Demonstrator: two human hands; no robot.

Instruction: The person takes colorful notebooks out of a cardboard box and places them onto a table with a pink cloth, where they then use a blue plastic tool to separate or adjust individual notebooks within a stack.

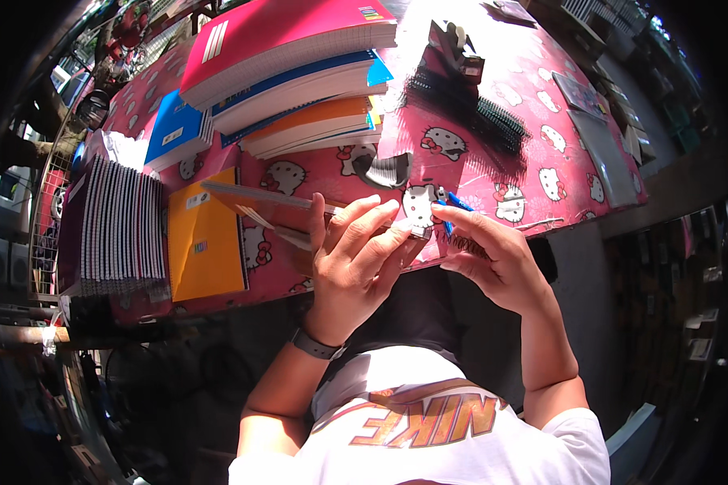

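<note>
My left hand point(354, 263) lies over the edge of a thin notebook point(259, 196) seen nearly edge-on, with its fingers bent over the notebook's far side. Most of that notebook is hidden by the hand. My right hand point(501, 263) is curled at the notebook's right end, its thumb and fingers around a dark spiral binding coil point(466, 244). Just beyond the right fingertips is a blue-handled tool point(455, 201), partly covered, whose kind I cannot make out. A yellow-orange notebook point(206, 255) lies flat left of my left hand.
A tall stack of thick books, pink one point(287, 48) on top, stands at the back. Left are a row of spiral notebooks point(117, 222) and a blue book point(178, 129). Black coils point(465, 109) lie beyond my right hand, beside a dark stand point(455, 55). Clear sheets point(603, 153) sit far right.
</note>
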